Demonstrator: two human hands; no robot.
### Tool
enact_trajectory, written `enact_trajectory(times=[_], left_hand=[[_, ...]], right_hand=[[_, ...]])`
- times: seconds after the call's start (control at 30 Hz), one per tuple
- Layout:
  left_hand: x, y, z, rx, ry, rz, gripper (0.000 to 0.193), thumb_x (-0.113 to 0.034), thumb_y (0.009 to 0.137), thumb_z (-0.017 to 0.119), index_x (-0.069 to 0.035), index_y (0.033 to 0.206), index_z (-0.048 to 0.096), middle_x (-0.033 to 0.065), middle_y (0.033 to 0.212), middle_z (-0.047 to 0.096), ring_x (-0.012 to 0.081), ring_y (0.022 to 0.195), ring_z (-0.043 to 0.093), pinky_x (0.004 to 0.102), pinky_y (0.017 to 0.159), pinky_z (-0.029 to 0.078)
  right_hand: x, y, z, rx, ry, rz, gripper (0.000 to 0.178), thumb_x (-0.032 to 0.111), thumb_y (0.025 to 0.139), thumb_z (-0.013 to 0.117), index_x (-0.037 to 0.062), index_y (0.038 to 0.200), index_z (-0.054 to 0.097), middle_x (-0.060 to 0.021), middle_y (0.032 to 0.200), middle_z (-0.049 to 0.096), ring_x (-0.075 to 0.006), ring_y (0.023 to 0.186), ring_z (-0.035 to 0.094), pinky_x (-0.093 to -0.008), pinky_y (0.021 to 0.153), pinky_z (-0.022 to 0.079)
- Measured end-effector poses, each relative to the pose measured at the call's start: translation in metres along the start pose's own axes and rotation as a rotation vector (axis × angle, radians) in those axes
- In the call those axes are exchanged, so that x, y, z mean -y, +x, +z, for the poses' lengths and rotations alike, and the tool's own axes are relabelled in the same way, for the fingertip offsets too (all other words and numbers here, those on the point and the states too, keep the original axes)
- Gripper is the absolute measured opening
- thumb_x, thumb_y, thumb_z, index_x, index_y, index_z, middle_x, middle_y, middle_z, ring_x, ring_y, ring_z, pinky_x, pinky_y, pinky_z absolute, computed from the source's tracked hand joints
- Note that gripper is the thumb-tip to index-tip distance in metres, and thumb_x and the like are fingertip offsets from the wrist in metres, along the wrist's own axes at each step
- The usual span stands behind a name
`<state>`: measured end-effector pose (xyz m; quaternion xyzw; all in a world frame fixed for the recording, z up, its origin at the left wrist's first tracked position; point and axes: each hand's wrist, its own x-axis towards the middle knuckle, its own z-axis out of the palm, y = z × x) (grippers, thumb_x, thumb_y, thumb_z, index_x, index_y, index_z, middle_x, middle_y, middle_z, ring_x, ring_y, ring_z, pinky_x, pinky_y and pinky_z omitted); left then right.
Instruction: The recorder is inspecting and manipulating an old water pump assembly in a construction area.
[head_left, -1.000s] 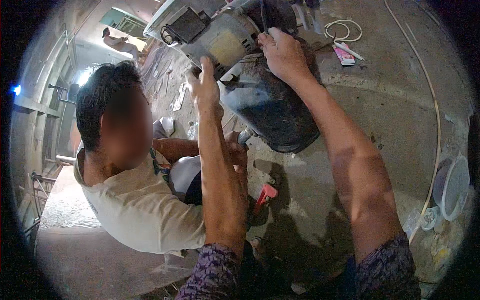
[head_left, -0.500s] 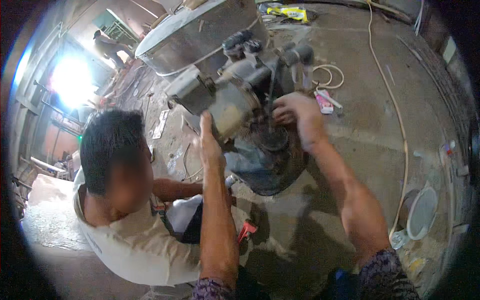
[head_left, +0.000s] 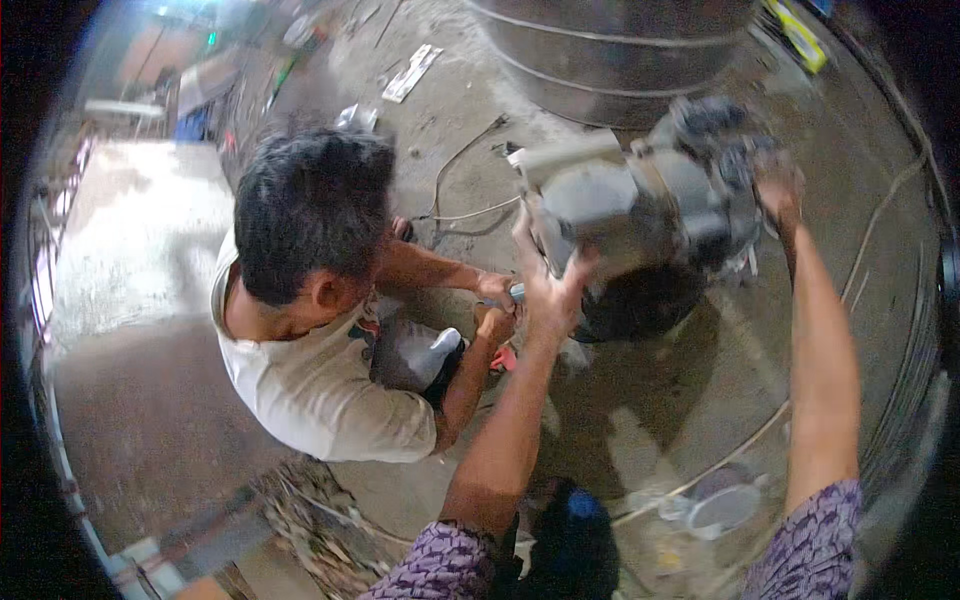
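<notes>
A grey electric water pump (head_left: 640,205) stands in front of me on a dark rounded base (head_left: 645,305), its outline blurred by motion. My left hand (head_left: 553,290) presses against the near left end of its motor housing, thumb and fingers around the edge. At the other end, my right hand (head_left: 780,188) grips the darker pump head (head_left: 735,165); its fingertips are partly hidden. To my left a co-worker in a white shirt (head_left: 310,390) bends low, both hands (head_left: 498,308) together around a small thing that I cannot make out, close to my left wrist.
A large round metal tank (head_left: 620,60) stands behind the pump. A red tool (head_left: 503,358) lies below the co-worker's hands. Cable (head_left: 700,475) runs along the floor on the right, beside a whitish round container (head_left: 722,510). A broad pale board (head_left: 150,260) fills the far left.
The view has swung left. My right hand has shifted from the pump's middle to its right end, and my left hand sits lower on the housing. The co-worker's two hands now show together.
</notes>
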<state>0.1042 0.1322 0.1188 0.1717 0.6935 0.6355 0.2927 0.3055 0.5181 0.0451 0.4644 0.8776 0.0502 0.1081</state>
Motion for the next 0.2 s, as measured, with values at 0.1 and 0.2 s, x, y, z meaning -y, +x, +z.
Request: enact_trajectory(times=[0.1,0.2], left_hand=[[-0.012,0.006,0.003,-0.024,-0.072,0.01,0.095,-0.03,0.082,0.079,-0.006,0.152,0.019,0.0208,0.15,0.035,0.0323,0.139,0.037,0.0431,0.114,0.034],[0.0,0.016,0.02,-0.058,-0.247,0.105,0.104,-0.024,0.074,0.084,-0.007,0.153,0.019,0.0208,0.157,0.027,0.0334,0.144,0.032,0.0425,0.118,0.029]], right_hand=[[-0.014,-0.005,0.006,0.117,0.386,0.014,0.059,0.049,0.102,0.044,0.008,0.145,0.047,-0.0198,0.152,0.042,-0.0386,0.142,0.035,-0.0549,0.117,0.025],[-0.018,0.018,0.037,0.05,0.426,-0.043,0.063,0.048,0.102,0.047,0.0099,0.152,0.04,-0.0202,0.157,0.036,-0.0405,0.147,0.027,-0.0598,0.118,0.019]])
